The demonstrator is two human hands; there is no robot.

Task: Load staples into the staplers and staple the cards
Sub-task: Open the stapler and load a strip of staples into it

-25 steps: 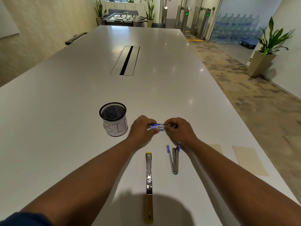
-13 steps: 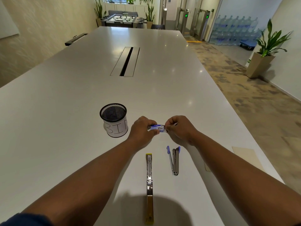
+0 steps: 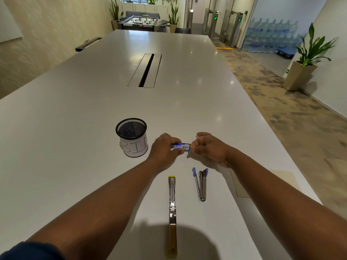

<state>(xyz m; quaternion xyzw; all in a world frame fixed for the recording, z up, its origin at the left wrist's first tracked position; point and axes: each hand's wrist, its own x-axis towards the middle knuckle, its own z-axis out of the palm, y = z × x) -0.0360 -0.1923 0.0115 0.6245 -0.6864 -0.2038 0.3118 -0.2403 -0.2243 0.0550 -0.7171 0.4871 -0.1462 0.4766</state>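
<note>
A small blue-and-white staple box (image 3: 181, 146) is held just above the table between both hands. My left hand (image 3: 163, 148) pinches its left end. My right hand (image 3: 208, 147) pinches its right end with fingers curled. Nearer me, a yellow stapler (image 3: 172, 209) lies swung fully open, flat along the table. To its right a smaller blue stapler (image 3: 201, 183) lies partly open. Beige cards (image 3: 242, 186) lie at the right table edge, mostly hidden by my right forearm.
A black mesh cup (image 3: 132, 136) with a white label reading "BIN" stands left of my hands. The long white table (image 3: 93, 109) has a cable slot (image 3: 145, 70) in its middle. Its right edge drops to the floor beside the cards.
Both hands stay on the staple box at about the same spot. My right hand has turned slightly and its fingers have shifted at the box's right end.
</note>
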